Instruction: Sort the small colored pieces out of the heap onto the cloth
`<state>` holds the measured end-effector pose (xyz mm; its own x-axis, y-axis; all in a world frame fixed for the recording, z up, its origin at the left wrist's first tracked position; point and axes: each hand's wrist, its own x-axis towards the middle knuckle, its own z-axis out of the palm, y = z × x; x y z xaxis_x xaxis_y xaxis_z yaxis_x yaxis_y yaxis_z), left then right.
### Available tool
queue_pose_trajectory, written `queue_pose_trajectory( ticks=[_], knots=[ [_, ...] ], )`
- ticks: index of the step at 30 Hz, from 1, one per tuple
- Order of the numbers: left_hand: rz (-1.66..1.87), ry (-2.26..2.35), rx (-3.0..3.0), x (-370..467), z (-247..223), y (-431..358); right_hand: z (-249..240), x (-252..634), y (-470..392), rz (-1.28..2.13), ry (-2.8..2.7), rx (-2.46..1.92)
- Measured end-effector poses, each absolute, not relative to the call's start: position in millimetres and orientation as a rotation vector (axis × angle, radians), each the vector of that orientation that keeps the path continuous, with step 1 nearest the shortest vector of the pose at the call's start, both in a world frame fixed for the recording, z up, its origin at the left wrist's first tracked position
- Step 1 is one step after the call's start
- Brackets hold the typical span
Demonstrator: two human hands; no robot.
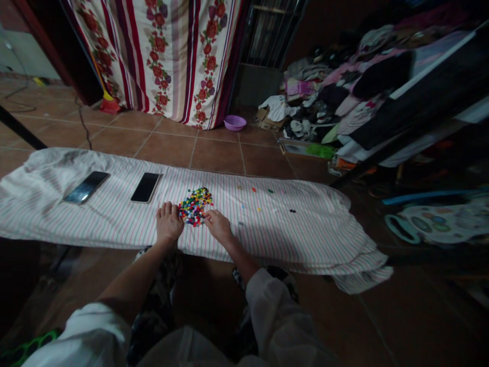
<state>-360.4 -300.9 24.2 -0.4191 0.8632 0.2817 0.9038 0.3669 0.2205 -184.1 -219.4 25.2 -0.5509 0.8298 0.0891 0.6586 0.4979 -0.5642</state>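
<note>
Pale sleeves (95, 329) nearest, right hand (218, 225) with fingers bent, its grip hard to tell, left hand (169, 222) palm-down, grip likewise unclear, small colourful pieces (195, 205) heaped between them on striped cloth (267, 242), sparse pieces (292, 210) rightward, dark-screened phone (145, 187) leftward.

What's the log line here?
left hand: at left edge of colored heap; right hand: at heap's right edge; two phones: left of heap; cloth: beneath

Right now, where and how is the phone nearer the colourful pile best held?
Take the phone by its long edges, probably from above with the left hand: it lies flat, screen up, looks narrow enough to span, and that hand is nearer.
</note>
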Motion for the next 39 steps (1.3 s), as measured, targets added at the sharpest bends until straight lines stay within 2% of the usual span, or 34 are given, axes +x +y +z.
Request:
queue_pose_trajectory(
  ticks=[6,14,23,39],
  knots=[
    [-0.460,-2.476,-1.605,-361.0,23.0,-300.7,19.1,-183.3,-219.6,0.662,-2.341,-1.264],
    [-0.441,-2.452,-1.603,-361.6,23.2,-301.4,11.0,-162.8,-215.2,0.926,-2.127,-1.177],
    [-0.430,-2.437,-1.611,-361.2,23.4,-302.0,19.5,-126.2,-217.3,0.977,-1.878,-1.201],
    [-0.400,-2.427,-1.620,-359.1,28.0,-302.9,-1.3,54.0,-126.8,0.334,-1.351,-1.744]
  ],
)
